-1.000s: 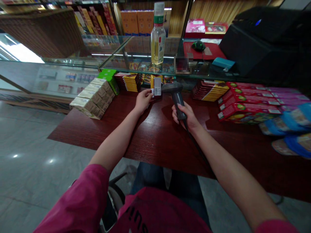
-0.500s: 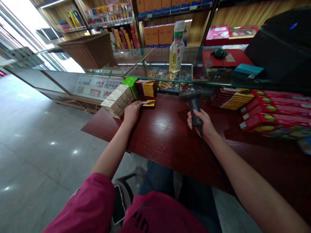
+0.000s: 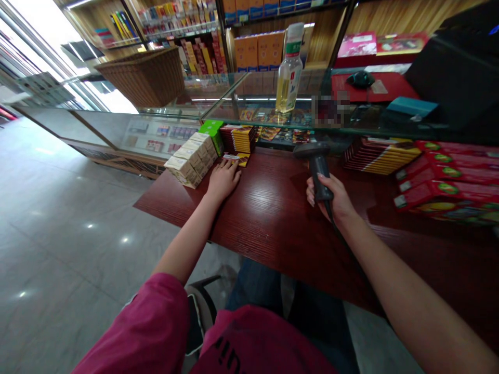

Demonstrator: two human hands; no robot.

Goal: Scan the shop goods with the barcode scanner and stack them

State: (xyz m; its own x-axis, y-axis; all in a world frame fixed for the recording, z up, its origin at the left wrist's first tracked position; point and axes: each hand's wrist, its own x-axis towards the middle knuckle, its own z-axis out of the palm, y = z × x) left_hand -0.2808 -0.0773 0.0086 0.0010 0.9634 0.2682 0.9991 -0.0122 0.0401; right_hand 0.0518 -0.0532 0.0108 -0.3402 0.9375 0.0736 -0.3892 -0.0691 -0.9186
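My right hand (image 3: pixel 338 201) is wrapped round the handle of a dark barcode scanner (image 3: pixel 320 174), held up over the brown wooden desk (image 3: pixel 268 213). The scanner's cable trails down along my forearm. My left hand (image 3: pixel 224 181) lies palm down on the desk, fingers apart, with the fingertips at the near edge of a flat yellow-and-brown packet (image 3: pixel 243 159). Behind that packet stands a pile of similar packets (image 3: pixel 240 139). Left of my hand are several small cream boxes (image 3: pixel 192 160) in rows, and a green box (image 3: pixel 213 130) behind them.
At the right lie another leaning pile of yellow-and-brown packets (image 3: pixel 380 156) and several red boxes (image 3: pixel 448 179). A glass display counter (image 3: pixel 230 93) borders the desk's back, carrying a bottle of yellow liquid (image 3: pixel 288 78), a wicker basket (image 3: pixel 144 75) and a computer mouse (image 3: pixel 360 79).
My left hand has shifted slightly right and its fingers have spread beside the packet. The view has turned a little; the scanner stays in my right hand.
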